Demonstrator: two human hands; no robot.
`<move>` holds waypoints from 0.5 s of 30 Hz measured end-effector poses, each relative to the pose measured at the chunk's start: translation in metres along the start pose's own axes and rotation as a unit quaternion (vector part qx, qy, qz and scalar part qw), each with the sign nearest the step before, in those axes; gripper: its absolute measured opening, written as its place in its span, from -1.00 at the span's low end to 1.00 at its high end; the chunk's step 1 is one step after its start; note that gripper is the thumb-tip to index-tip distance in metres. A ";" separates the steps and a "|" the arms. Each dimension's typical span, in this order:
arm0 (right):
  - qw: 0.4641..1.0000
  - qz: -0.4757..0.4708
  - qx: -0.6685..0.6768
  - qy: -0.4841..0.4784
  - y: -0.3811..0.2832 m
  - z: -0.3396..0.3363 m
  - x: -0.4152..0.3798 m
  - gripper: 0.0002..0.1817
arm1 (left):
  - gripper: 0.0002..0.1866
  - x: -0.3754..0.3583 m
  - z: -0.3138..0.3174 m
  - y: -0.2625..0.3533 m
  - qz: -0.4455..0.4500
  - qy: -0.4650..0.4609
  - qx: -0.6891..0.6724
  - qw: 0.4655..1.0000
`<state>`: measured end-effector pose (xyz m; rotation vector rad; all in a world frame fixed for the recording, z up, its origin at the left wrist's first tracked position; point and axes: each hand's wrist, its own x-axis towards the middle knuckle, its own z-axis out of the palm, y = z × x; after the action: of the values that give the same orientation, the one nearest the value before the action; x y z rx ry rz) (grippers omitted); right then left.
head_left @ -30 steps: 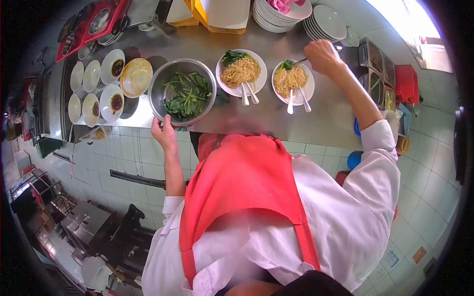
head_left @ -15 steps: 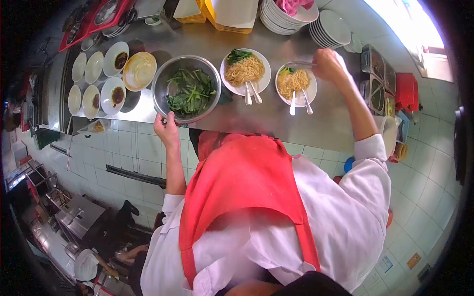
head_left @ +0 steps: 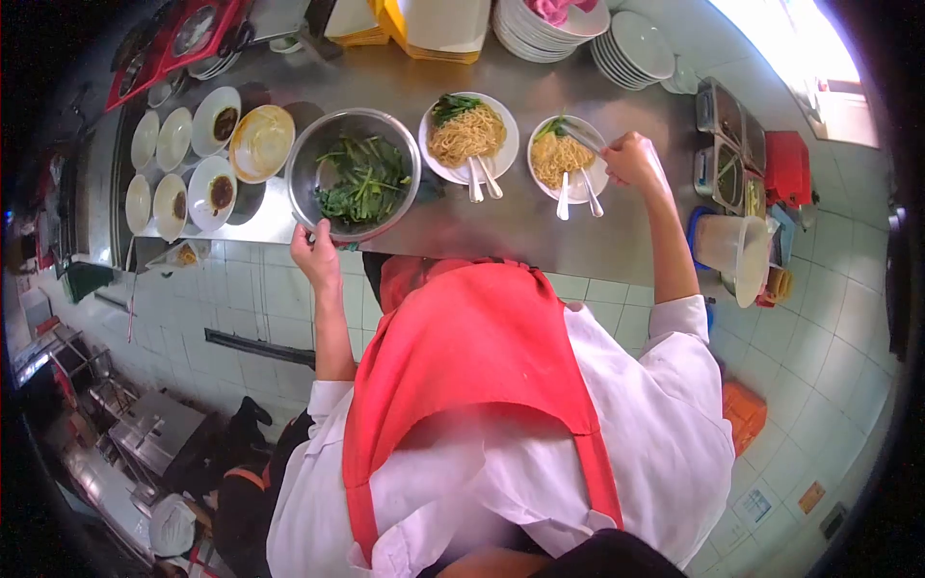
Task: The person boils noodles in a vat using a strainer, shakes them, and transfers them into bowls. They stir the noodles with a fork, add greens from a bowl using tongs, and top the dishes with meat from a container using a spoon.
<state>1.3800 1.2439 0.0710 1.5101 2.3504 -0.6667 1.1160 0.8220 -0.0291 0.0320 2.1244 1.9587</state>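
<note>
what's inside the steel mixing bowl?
The steel mixing bowl holds dark leafy greens, piled toward its right side, with bare metal showing on the left. The left hand grips its near rim. Anything lying under the greens is covered.

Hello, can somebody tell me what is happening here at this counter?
A person in a white jacket and red apron stands at a steel counter. The left hand grips the rim of a metal bowl of greens. The right hand holds tongs over the right plate of noodles. A second plate of noodles sits between them; both plates carry greens and two spoons.
</note>
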 end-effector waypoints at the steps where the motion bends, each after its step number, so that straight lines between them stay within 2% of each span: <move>1: 0.999 0.001 -0.038 -0.002 -0.005 0.003 -0.003 -0.72 | -0.92 -0.001 0.003 0.004 0.031 0.008 0.038 0.999; 2: 0.997 -0.007 -0.076 -0.004 -0.016 0.008 -0.003 -0.68 | -0.91 0.001 0.002 0.009 0.064 0.023 0.079 0.995; 4: 0.991 -0.026 -0.130 0.031 -0.034 -0.015 -0.032 -0.61 | -0.89 0.005 -0.007 -0.002 0.058 0.002 0.117 0.991; 6: 0.974 -0.046 -0.196 0.101 -0.048 -0.031 -0.055 -0.67 | -0.88 -0.002 -0.003 0.003 0.038 0.000 0.110 0.993; 7: 0.974 -0.054 -0.195 0.098 -0.057 -0.034 -0.061 -0.67 | -0.88 -0.007 0.003 0.013 0.066 0.003 0.115 0.991; 9: 0.971 -0.178 -0.095 0.131 -0.085 -0.031 -0.078 -0.72 | -0.90 -0.012 0.005 0.015 0.065 -0.009 0.099 0.993; 11: 0.982 -0.181 0.005 0.047 -0.127 -0.013 -0.094 -0.76 | -0.90 -0.019 0.012 0.024 0.076 -0.004 0.096 0.992; 13: 0.953 -0.301 -0.033 -0.010 -0.151 0.026 -0.084 -0.74 | -0.91 -0.022 0.013 0.024 0.092 -0.010 0.106 0.990; 14: 0.947 -0.301 -0.102 -0.044 -0.177 0.038 -0.089 -0.74 | -0.91 -0.023 0.012 0.020 0.093 -0.006 0.107 0.990; 15: 0.941 -0.327 -0.078 -0.039 -0.197 0.050 -0.097 -0.74 | -0.91 -0.022 0.010 0.012 0.091 -0.017 0.110 0.990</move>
<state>1.2412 1.0734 0.1181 0.5987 2.7600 -0.6356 1.1377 0.8287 -0.0139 0.3073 2.3792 1.7910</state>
